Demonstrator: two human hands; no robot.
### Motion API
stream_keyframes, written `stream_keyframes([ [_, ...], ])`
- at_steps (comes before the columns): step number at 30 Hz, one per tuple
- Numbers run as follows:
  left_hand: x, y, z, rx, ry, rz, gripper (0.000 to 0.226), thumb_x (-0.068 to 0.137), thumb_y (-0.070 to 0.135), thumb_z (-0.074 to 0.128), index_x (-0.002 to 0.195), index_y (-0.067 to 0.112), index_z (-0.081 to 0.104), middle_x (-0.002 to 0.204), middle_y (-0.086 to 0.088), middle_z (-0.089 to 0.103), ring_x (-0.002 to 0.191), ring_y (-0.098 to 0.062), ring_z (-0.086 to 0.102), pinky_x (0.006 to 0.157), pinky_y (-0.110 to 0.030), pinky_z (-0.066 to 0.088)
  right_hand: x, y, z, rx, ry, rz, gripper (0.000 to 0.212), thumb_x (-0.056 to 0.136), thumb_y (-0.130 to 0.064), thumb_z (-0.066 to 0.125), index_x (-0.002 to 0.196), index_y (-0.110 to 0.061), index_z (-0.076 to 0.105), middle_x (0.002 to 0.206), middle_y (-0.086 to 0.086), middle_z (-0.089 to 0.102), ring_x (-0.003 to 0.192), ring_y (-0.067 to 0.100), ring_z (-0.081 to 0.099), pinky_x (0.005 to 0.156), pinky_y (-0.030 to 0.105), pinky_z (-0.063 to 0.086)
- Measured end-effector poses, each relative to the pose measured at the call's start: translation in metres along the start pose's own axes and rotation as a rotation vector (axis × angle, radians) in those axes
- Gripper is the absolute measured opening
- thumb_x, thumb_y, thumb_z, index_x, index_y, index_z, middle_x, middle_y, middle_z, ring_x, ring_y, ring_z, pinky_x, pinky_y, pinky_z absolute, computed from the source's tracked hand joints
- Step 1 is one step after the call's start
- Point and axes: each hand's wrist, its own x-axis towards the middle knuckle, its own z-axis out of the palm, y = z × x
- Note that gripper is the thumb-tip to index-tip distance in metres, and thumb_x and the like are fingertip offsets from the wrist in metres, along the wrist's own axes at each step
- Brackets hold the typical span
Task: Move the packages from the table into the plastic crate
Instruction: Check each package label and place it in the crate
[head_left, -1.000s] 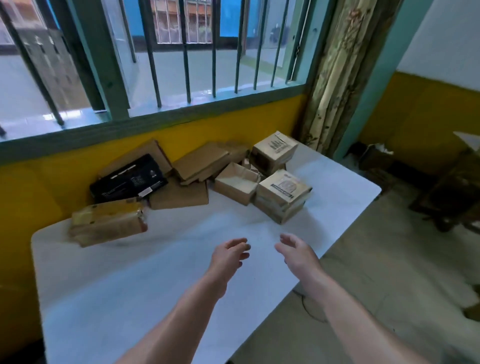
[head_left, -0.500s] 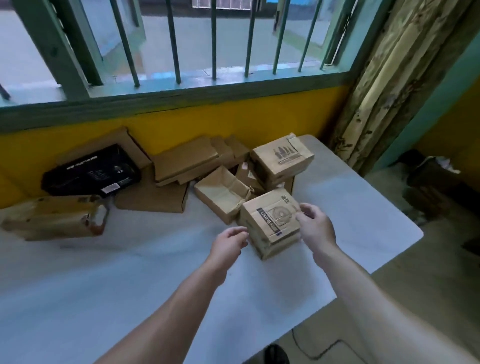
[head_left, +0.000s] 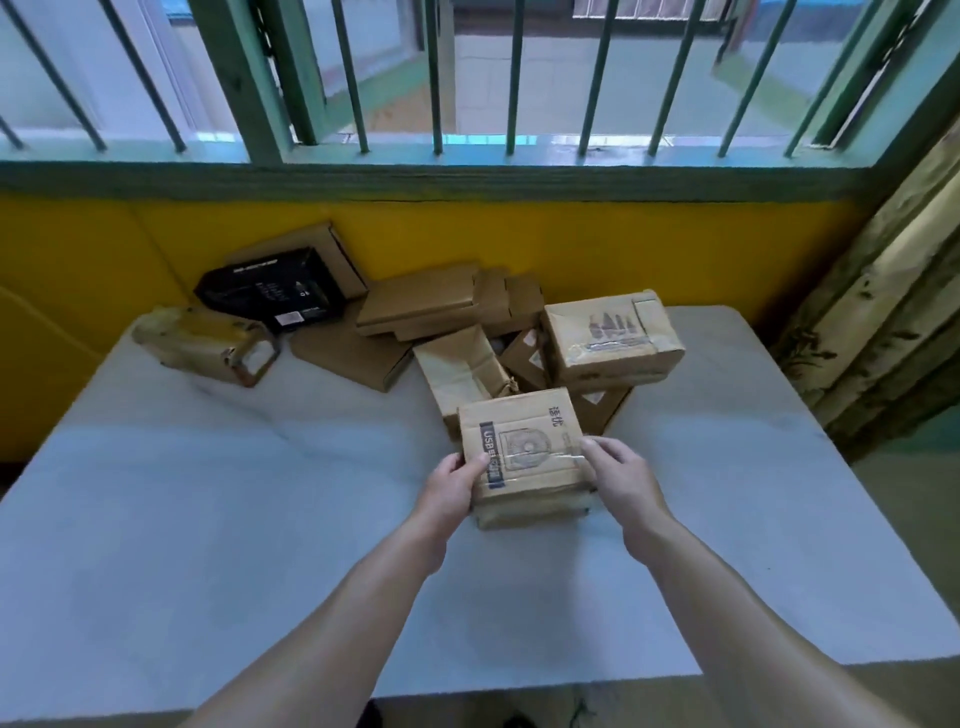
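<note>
Hands clamp the box (head_left: 519, 441) from both sides, left hand (head_left: 452, 483) curled on its left edge, right hand (head_left: 618, 478) on its right. It rests on the table (head_left: 208, 519), just in front of the other packages (head_left: 608, 338) heaped by the wall (head_left: 675, 249).

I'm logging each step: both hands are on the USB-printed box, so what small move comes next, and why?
Probably lift the USB-printed box clear of the table: left hand and right hand grip its opposite sides, and it is not yet raised.
</note>
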Motion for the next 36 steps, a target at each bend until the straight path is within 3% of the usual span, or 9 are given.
stream_keyframes([
  [9, -0.03, -0.016, -0.033, -0.139, 0.116, 0.302, 0.06, 0.084, -0.014, 0.058, 0.128, 0.028, 0.054, 0.11, 0.012, 0.072, 0.095, -0.001, 0.067, 0.068, -0.017, 0.053, -0.007, -0.009, 0.018, 0.285, -0.173, 0.029, 0.021, 0.097, -0.028, 0.056, 0.094, -0.012, 0.069, 0.103, 0.01, 0.074, 0.096, 0.021, 0.066, 0.095, 0.04, 0.047],
  [12, -0.035, -0.014, -0.046, -0.18, 0.097, 0.352, 0.064, 0.081, -0.018, 0.05, 0.129, 0.023, 0.059, 0.115, 0.002, 0.072, 0.098, -0.009, 0.067, 0.069, -0.02, 0.052, -0.012, -0.013, 0.029, 0.347, -0.219, 0.027, 0.017, 0.094, -0.024, 0.06, 0.095, -0.011, 0.07, 0.096, 0.01, 0.075, 0.089, 0.019, 0.066, 0.093, 0.039, 0.049],
  [16, -0.041, -0.003, -0.063, -0.327, 0.101, 0.3, 0.045, 0.078, -0.003, 0.043, 0.114, 0.012, 0.066, 0.107, -0.005, 0.074, 0.089, -0.014, 0.068, 0.067, -0.022, 0.052, -0.021, -0.015, 0.041, 0.436, -0.262, 0.006, 0.016, 0.093, -0.016, 0.058, 0.095, -0.011, 0.073, 0.087, 0.004, 0.075, 0.085, 0.017, 0.065, 0.083, 0.033, 0.053],
  [19, -0.041, 0.003, -0.072, -0.368, 0.129, 0.287, 0.029, 0.096, 0.02, 0.041, 0.098, 0.01, 0.068, 0.099, -0.003, 0.073, 0.089, -0.013, 0.066, 0.083, -0.03, 0.047, -0.027, -0.018, 0.047, 0.467, -0.287, -0.023, 0.015, 0.091, -0.013, 0.06, 0.097, -0.015, 0.074, 0.095, 0.004, 0.076, 0.091, 0.018, 0.066, 0.086, 0.035, 0.051],
  [21, -0.041, 0.007, -0.077, -0.338, 0.148, 0.27, 0.036, 0.1, 0.032, 0.043, 0.109, 0.008, 0.068, 0.112, -0.009, 0.071, 0.101, -0.021, 0.065, 0.09, -0.037, 0.047, -0.028, -0.019, 0.052, 0.469, -0.305, -0.049, 0.018, 0.089, -0.009, 0.062, 0.103, -0.012, 0.073, 0.103, 0.007, 0.075, 0.098, 0.019, 0.066, 0.089, 0.036, 0.05],
  [25, -0.043, 0.01, -0.095, -0.348, 0.05, 0.324, 0.041, 0.088, 0.021, 0.049, 0.125, 0.015, 0.065, 0.122, -0.013, 0.068, 0.11, -0.028, 0.063, 0.091, -0.041, 0.046, -0.032, -0.02, 0.064, 0.551, -0.355, -0.067, 0.035, 0.086, 0.009, 0.057, 0.117, -0.004, 0.065, 0.106, 0.009, 0.074, 0.097, 0.019, 0.069, 0.075, 0.025, 0.055],
  [29, -0.046, 0.01, -0.11, -0.334, -0.006, 0.315, 0.056, 0.073, 0.006, 0.043, 0.121, 0.018, 0.068, 0.11, -0.006, 0.071, 0.1, -0.022, 0.063, 0.07, -0.027, 0.05, -0.036, -0.023, 0.077, 0.576, -0.388, -0.071, 0.05, 0.083, 0.018, 0.05, 0.126, -0.004, 0.061, 0.117, 0.017, 0.069, 0.107, 0.03, 0.064, 0.08, 0.034, 0.057],
  [34, -0.049, 0.018, -0.124, -0.426, 0.046, 0.341, 0.056, 0.071, -0.003, 0.055, 0.125, 0.01, 0.062, 0.124, -0.016, 0.066, 0.116, -0.036, 0.06, 0.091, -0.047, 0.051, -0.044, -0.035, 0.093, 0.628, -0.353, -0.097, 0.049, 0.081, 0.02, 0.048, 0.116, -0.008, 0.067, 0.112, 0.013, 0.072, 0.103, 0.029, 0.066, 0.081, 0.041, 0.056],
  [36, -0.05, 0.023, -0.127, -0.467, 0.075, 0.361, 0.048, 0.075, -0.01, 0.053, 0.115, 0.012, 0.068, 0.119, -0.017, 0.068, 0.111, -0.037, 0.062, 0.086, -0.047, 0.054, -0.049, -0.042, 0.098, 0.658, -0.336, -0.13, 0.041, 0.084, 0.017, 0.05, 0.109, -0.01, 0.068, 0.107, 0.012, 0.073, 0.097, 0.026, 0.067, 0.076, 0.037, 0.056],
])
